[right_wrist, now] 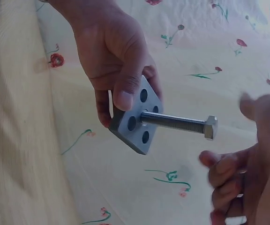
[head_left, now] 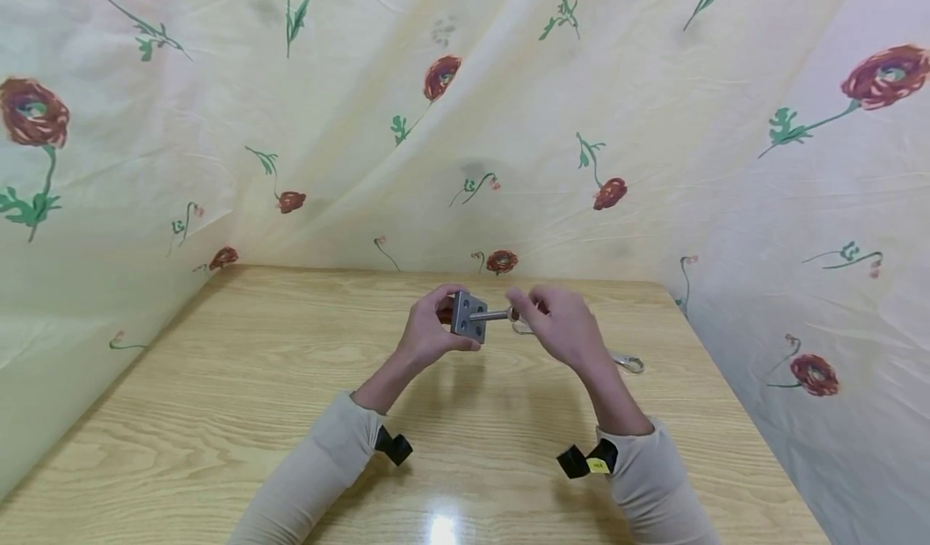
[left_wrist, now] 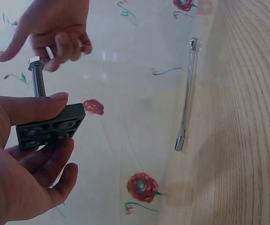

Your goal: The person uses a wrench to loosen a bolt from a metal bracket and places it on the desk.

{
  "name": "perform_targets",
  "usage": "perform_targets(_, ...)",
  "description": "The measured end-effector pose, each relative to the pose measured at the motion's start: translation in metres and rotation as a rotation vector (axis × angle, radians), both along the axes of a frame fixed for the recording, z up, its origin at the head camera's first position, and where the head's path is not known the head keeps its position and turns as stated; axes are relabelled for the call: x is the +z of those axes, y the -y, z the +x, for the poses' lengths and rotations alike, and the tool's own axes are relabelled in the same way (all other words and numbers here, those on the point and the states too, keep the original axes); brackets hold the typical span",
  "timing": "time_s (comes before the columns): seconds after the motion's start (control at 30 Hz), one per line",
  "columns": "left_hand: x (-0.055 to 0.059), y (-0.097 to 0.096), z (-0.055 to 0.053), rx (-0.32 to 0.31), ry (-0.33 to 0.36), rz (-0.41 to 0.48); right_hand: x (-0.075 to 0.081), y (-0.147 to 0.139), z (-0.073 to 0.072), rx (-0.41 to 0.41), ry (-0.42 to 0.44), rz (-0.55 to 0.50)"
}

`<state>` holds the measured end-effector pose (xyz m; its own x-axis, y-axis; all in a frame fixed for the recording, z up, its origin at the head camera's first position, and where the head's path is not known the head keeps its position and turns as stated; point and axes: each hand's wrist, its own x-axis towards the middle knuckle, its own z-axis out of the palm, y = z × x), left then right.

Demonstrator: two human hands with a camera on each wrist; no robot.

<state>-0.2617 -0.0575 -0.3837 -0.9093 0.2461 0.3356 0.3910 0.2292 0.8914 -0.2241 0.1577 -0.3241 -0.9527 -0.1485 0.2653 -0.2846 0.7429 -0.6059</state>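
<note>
My left hand (head_left: 429, 331) grips a square grey metal plate (head_left: 468, 329) by its edges, thumb on one face and fingers behind, above the table. Round holes (right_wrist: 144, 95) show near the plate's corners. A hex-head bolt (right_wrist: 177, 123) stands out from the plate's middle, its threaded shank pointing toward my right hand (head_left: 563, 327). In the right wrist view that hand is apart from the bolt head (right_wrist: 211, 127), its thumb spread away from loosely bent fingers. Behind it a double-ended wrench (left_wrist: 187, 93) lies on the table, partly hidden by the hand in the head view.
The wood-grain table (head_left: 218, 416) runs under both hands. A pale curtain with red flowers (head_left: 363, 125) hangs at the back and along both sides. Black devices (head_left: 395, 448) are strapped at both wrists, over light sleeves.
</note>
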Motion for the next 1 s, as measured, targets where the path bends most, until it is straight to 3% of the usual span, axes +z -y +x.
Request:
perform_targets(0.13,-0.001,0.0,0.0,0.001,-0.007,0.002,-0.008,0.006,-0.004,-0.004,0.123,0.005)
perform_targets(0.27,-0.001,0.0,0.0,0.004,-0.018,-0.003,-0.012,0.013,-0.005,0.014,0.142,-0.043)
perform_targets(0.53,0.003,0.0,0.001,-0.007,-0.013,-0.007,-0.007,0.013,-0.001,-0.013,0.054,-0.032)
perform_targets(1.0,0.005,0.001,0.001,0.0,0.005,0.005,0.001,0.005,0.0,0.099,-0.096,-0.035)
